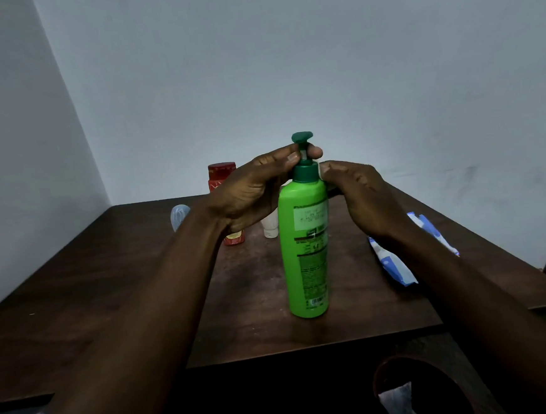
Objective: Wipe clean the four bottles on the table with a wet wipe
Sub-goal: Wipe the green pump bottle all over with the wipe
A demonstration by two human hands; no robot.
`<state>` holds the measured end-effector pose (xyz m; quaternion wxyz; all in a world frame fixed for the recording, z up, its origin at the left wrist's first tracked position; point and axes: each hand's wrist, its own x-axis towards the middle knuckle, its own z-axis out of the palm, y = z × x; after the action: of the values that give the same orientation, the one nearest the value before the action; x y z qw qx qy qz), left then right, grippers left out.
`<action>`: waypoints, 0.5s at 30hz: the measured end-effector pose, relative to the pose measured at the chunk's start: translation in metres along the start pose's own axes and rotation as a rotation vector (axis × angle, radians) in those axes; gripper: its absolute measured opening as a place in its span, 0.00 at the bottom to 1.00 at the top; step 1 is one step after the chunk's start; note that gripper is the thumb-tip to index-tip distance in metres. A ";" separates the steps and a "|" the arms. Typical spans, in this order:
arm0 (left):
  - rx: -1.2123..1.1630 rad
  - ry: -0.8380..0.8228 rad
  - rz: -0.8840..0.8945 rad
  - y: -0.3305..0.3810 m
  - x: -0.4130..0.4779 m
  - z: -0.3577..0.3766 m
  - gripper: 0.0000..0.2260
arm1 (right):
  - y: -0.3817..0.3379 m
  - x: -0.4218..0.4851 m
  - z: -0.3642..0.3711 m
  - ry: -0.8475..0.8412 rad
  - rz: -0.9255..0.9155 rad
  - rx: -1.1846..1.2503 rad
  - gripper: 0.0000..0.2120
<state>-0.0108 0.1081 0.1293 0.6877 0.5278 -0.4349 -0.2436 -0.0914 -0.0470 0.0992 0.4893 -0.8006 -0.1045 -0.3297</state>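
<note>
A round bin (420, 388) holding a crumpled white wipe sits nearest, below the bench (108, 285) edge. The green pump bottle (306, 253) stands upright mid-bench. The left hand (247, 192) pinches the pump stem; the right hand (362, 196) closes on the collar, with white showing at its fingertips, perhaps a wipe. Steadying the base should prevent tipping; open room lies left, the wipes packet (397, 262) right.

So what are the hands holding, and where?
The green bottle: left hand pinches the pump stem, right hand touches the collar.
</note>
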 end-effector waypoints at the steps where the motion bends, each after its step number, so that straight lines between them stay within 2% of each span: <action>1: 0.006 -0.004 0.002 -0.001 -0.001 -0.002 0.11 | 0.003 -0.006 0.001 0.028 -0.022 -0.007 0.16; 7: 0.015 -0.018 0.025 0.000 -0.008 -0.005 0.11 | 0.004 -0.035 0.013 0.306 -0.184 -0.095 0.11; 12: -0.004 -0.071 0.051 0.000 -0.010 -0.002 0.12 | 0.000 -0.050 0.025 0.452 -0.312 -0.244 0.12; 15: 0.016 -0.049 0.046 -0.002 -0.007 -0.004 0.12 | 0.002 -0.055 0.028 0.489 -0.373 -0.277 0.12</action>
<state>-0.0107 0.1150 0.1242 0.6780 0.5171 -0.4656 -0.2372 -0.1204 -0.0153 0.0540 0.3179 -0.7237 -0.0829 -0.6069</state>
